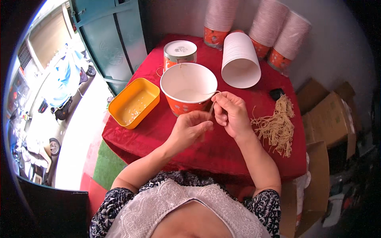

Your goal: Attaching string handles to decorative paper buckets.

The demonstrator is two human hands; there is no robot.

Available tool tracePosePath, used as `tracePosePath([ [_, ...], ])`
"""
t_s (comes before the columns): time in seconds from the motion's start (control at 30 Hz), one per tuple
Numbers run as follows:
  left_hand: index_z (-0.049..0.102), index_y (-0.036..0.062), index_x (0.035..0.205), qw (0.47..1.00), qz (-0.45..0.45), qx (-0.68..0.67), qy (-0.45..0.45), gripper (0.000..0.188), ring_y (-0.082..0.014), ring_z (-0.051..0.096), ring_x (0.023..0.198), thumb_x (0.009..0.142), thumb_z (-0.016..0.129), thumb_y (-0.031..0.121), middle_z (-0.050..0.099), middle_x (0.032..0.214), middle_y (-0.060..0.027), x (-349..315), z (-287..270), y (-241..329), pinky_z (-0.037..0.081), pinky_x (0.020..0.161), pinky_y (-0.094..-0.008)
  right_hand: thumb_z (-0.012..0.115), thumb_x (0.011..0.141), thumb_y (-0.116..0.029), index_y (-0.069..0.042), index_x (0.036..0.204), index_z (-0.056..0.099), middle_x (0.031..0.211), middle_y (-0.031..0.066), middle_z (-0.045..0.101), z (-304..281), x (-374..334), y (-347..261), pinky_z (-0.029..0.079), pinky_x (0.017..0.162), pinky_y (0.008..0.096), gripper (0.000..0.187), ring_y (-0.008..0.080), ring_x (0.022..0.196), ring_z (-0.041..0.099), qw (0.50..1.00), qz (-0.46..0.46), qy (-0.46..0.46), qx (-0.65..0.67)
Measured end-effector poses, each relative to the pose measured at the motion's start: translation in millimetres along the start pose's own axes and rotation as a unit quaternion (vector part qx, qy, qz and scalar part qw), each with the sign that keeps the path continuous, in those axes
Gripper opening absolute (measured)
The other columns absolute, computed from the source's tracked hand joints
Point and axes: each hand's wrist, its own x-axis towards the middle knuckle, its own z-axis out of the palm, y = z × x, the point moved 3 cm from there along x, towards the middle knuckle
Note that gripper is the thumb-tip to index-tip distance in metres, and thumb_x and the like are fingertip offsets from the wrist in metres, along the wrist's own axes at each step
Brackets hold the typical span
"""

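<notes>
A white-lined paper bucket (189, 81) with an orange patterned outside stands upright in front of me, its mouth facing up. At its right rim my right hand (231, 113) pinches a thin tan string (214, 93) between thumb and fingers. Part of the string runs across the bucket's inner wall. My left hand (190, 127) hovers before the bucket's near side, close to the right hand's fingers. Its fingertips are smeared by motion, so whether they grip the string is unclear. A bundle of tan strings (278, 126) lies on the table to the right.
A red cloth covers the table (166, 148). At left sits a yellow tray (115, 108) with small pale bits. Behind the bucket stands an upturned bucket (180, 48); a nested white stack (241, 59) lies beside it. Wrapped stacks (270, 20) line the wall. Cardboard boxes (327, 115) stand right.
</notes>
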Motion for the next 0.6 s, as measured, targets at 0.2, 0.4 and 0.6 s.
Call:
tracePosePath([
  [0.2,0.063,0.0,0.086,0.998,-0.029,0.033,0.034,0.018,-0.0059,0.051,0.048,0.094,0.06,0.016,0.061,0.063,-0.0017,-1,-3,-1,0.039,0.042,-0.0205,0.057,0.093,-0.014,-0.002,0.09,0.06,0.063,-0.0011,0.052,-25,3,-12,0.029,0.036,0.0172,0.013,0.0032,0.044,0.038,0.997,-0.029,0.067,-0.018],
  [0.4,0.065,-0.0024,0.084,0.947,0.131,0.291,0.034,0.014,-0.0166,0.06,0.057,0.088,0.062,0.011,0.063,0.063,-0.0094,13,-8,33,0.047,0.053,-0.0319,0.059,0.091,-0.013,-0.001,0.095,0.061,0.065,-0.0002,0.054,-40,7,-26,0.034,0.04,0.0187,0.013,0.0054,0.048,0.043,0.989,-0.021,0.118,-0.092],
  [0.6,0.067,0.0001,0.081,0.85,0.203,0.486,-0.032,0.015,-0.0373,0.063,0.069,0.082,0.062,0.013,0.064,0.072,-0.0202,31,-5,83,0.05,0.064,-0.0447,0.054,0.094,-0.01,0.003,0.128,0.047,0.075,0.0049,0.058,-2,-10,-35,0.046,0.057,0.0272,0.037,0.0095,0.061,0.054,0.914,-0.219,0.037,-0.34],
])
